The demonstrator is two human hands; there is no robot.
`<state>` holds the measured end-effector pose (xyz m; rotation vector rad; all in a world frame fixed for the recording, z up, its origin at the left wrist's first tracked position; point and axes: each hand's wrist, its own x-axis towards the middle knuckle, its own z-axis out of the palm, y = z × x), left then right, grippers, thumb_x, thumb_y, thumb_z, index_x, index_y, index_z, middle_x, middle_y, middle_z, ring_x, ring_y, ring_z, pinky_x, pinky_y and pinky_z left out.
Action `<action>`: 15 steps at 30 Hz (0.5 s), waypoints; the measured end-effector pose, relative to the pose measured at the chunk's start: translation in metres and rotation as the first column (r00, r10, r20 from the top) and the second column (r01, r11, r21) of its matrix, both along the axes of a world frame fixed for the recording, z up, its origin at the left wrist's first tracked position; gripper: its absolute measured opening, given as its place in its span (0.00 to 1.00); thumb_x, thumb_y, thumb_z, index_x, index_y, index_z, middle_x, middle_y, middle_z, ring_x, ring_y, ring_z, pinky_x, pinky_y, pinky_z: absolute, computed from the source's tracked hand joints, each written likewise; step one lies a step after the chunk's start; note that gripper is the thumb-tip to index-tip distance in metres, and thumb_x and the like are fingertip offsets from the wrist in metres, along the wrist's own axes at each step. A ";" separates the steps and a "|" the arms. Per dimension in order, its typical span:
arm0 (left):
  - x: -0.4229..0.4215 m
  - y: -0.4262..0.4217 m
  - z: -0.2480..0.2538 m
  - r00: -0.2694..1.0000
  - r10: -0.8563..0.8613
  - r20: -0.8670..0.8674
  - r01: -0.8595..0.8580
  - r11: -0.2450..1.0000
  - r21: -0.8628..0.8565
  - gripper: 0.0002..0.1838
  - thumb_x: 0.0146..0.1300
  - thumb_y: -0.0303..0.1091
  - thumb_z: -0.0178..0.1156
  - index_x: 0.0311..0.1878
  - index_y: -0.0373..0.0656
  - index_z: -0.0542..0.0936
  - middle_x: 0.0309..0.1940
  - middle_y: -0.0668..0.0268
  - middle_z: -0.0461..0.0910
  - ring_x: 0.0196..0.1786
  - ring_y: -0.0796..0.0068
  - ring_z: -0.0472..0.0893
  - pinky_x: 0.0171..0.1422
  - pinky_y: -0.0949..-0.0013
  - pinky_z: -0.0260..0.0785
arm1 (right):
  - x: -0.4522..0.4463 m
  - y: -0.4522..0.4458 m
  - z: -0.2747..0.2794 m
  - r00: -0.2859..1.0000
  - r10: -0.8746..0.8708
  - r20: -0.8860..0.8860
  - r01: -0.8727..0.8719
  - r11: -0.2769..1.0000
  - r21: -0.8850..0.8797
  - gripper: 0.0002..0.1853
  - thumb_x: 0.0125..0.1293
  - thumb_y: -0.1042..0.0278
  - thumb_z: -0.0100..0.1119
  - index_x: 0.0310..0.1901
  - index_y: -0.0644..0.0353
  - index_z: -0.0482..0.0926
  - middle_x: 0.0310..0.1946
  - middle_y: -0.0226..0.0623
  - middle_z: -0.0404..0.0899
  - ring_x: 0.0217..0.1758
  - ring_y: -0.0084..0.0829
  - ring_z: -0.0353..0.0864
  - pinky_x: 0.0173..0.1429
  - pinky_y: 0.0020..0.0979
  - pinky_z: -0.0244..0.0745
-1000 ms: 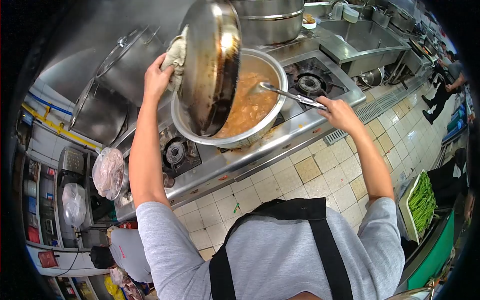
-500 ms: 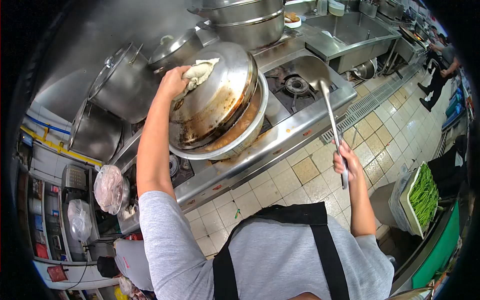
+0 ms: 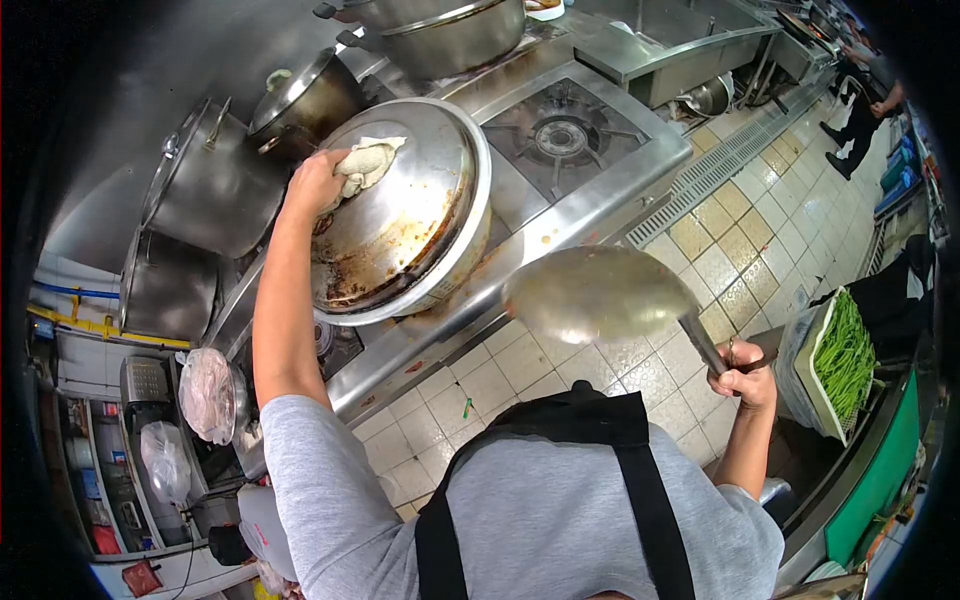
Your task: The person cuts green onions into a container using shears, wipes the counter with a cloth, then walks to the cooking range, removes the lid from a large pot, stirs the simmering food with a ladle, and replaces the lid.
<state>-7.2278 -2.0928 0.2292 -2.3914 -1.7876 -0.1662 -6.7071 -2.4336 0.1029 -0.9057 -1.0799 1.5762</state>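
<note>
My left hand (image 3: 318, 183) is closed on a folded pale cloth (image 3: 367, 165) at the top of a domed metal lid (image 3: 425, 190). Brown scorch marks run along the lid's near side. The lid lies over a wide metal basin (image 3: 478, 225) on the stove, hiding what is inside. Off to the right, my right hand (image 3: 745, 378) grips the handle of a big metal ladle (image 3: 600, 295). The ladle's broad bowl hangs over the stove's front edge and the tiled floor, apart from the basin.
A gas burner (image 3: 562, 138) lies right of the basin. Tall pots (image 3: 215, 185) and a smaller lidded pot (image 3: 310, 100) stand behind and left. At the right, a bin (image 3: 800, 345) holds green vegetables (image 3: 845, 365). Another person (image 3: 858, 125) stands at the far right.
My left hand has lowered the tilted lid onto the basin, covering the brown contents. My right hand has drawn the ladle back from the burner toward me, over the floor.
</note>
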 end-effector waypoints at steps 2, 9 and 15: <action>0.001 -0.002 0.000 1.000 0.006 -0.019 -0.005 1.000 0.022 0.22 0.52 0.29 0.57 0.54 0.50 0.77 0.48 0.58 0.77 0.53 0.56 0.75 0.57 0.60 0.67 | 0.003 0.000 0.005 1.000 0.016 0.022 -0.017 1.000 0.026 0.21 0.50 0.59 0.69 0.31 0.70 0.72 0.16 0.31 0.68 0.16 0.19 0.63 0.18 0.23 0.54; -0.014 -0.027 0.004 0.971 -0.214 0.102 0.179 0.944 0.277 0.25 0.51 0.27 0.60 0.57 0.45 0.73 0.51 0.52 0.74 0.51 0.54 0.76 0.56 0.59 0.68 | 0.004 0.011 0.015 0.981 0.016 0.192 -0.061 0.971 0.233 0.23 0.49 0.56 0.69 0.31 0.73 0.76 0.17 0.33 0.71 0.19 0.23 0.69 0.22 0.26 0.61; 0.041 -0.172 -0.018 0.883 -0.058 0.466 -0.030 0.983 0.179 0.08 0.58 0.28 0.57 0.41 0.39 0.79 0.35 0.55 0.79 0.39 0.59 0.80 0.44 0.63 0.72 | -0.037 0.049 0.000 0.999 0.044 0.008 -0.045 0.987 0.157 0.24 0.58 0.61 0.62 0.47 0.73 0.69 0.18 0.30 0.64 0.15 0.18 0.60 0.17 0.21 0.53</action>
